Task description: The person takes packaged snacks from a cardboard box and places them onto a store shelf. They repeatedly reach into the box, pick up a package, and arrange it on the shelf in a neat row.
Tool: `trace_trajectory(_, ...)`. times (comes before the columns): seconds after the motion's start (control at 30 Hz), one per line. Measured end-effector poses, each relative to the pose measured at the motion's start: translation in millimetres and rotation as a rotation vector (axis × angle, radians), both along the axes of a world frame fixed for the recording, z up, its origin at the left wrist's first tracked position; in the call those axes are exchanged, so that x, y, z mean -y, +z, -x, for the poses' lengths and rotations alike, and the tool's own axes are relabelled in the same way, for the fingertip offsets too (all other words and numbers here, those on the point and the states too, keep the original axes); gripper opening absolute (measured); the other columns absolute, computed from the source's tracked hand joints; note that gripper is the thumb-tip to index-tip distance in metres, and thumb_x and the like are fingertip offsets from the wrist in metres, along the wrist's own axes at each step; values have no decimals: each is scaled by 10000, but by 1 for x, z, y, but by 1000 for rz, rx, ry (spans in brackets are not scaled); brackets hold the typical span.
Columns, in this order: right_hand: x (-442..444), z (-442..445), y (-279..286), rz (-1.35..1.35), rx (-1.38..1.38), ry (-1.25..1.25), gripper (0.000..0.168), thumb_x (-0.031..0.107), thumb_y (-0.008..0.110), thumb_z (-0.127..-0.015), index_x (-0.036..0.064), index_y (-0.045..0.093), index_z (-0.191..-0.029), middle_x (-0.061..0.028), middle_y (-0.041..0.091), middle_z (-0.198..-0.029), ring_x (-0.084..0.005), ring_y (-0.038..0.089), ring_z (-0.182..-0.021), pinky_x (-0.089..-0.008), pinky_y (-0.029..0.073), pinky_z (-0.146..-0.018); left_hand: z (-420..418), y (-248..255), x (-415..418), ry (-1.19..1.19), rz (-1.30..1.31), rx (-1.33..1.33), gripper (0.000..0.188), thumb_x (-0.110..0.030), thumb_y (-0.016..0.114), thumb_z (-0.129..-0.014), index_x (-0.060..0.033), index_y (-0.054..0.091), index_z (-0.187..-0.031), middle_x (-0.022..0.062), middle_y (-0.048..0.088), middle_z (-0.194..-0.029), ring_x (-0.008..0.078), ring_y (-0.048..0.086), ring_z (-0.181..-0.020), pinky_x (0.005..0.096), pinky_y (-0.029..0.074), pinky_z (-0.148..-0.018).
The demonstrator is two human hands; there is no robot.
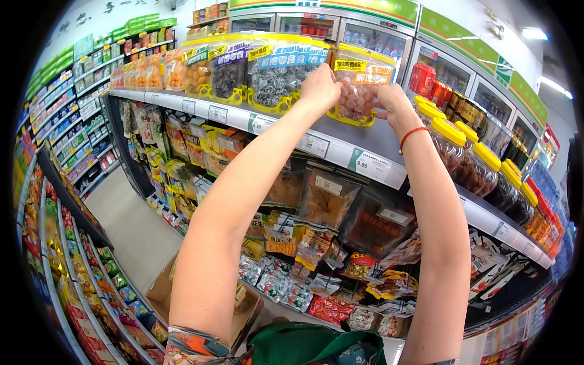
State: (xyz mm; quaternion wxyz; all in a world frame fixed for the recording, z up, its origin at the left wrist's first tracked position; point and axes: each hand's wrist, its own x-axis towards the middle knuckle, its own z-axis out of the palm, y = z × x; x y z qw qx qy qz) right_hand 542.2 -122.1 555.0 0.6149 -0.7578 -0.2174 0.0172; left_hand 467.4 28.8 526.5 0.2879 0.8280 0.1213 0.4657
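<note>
A clear snack pouch with a yellow top edge and pinkish round candies [358,93] stands upright on the top shelf [365,137]. At its left edge is my left hand [320,86], fingers bent inward; whether it grips the pouch or a neighbouring one cannot be told. My right hand [394,104], below a red cord bracelet [413,134], has its fingers on the pouch's right edge. Left of my left hand stand similar pouches of dark wrapped candies [273,84], with a purple-labelled pouch [228,82] beside them.
Yellow-lidded plastic jars [479,169] line the shelf at the right. Packaged snacks [326,196] hang below the shelf. A cardboard box [248,317] stands on the floor near my body. Another snack shelf [68,255] runs along the left, across the aisle floor [132,219]. Glass-door coolers [369,39] stand behind.
</note>
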Motion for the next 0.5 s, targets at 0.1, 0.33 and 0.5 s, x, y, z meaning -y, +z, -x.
trace_trajectory(0.1, 8, -3, -2, 16, 40, 59, 324, 133, 537, -894, 11, 554, -1194, -128, 595, -1147, -257, 597, -997, -436, 493, -824, 10, 0, 1, -54, 24, 51, 216, -199, 721, -781, -28, 610, -856, 120, 660, -818, 230, 662, -756, 351, 522, -681)
trace_trajectory(0.33, 22, 40, 1, -7, 185, 111, 270, 172, 548, -936, 15, 530, -1155, -79, 613, -1076, -192, 618, -951, -353, 506, -781, 45, 6, 2, -201, 195, 109, 127, -138, 665, -872, -33, 596, -889, 53, 667, -833, 127, 657, -735, 274, 523, -622)
trace_trajectory(0.5, 33, 62, 5, -45, 353, 67, 280, 202, 568, -937, -3, 536, -1125, -88, 610, -1067, -178, 610, -953, -314, 506, -761, 78, 14, 16, -243, 182, 175, 123, -138, 641, -899, -32, 581, -907, 35, 658, -841, 113, 654, -775, 251, 510, -654)
